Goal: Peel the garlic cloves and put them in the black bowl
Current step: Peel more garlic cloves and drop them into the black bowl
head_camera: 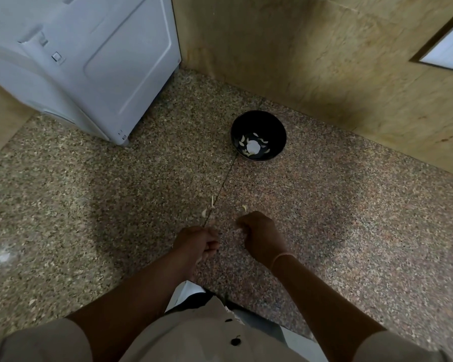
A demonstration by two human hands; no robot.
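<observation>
The black bowl (258, 135) stands on the speckled granite counter (351, 218) near the back wall, with several pale garlic cloves inside. My left hand (198, 241) has its fingers curled; what it holds is hidden. My right hand (259, 235) is curled too, and something pale, perhaps a garlic clove (239, 226), shows at its fingertips. Both hands are low over the counter, well in front of the bowl. Loose garlic pieces (205, 211) and bits of skin (244, 208) lie on the counter just beyond my hands.
A white appliance (94, 69) stands at the back left of the counter. A beige stone wall (351, 61) runs behind and to the right of the bowl. A seam (224, 184) crosses the counter from the bowl towards my hands.
</observation>
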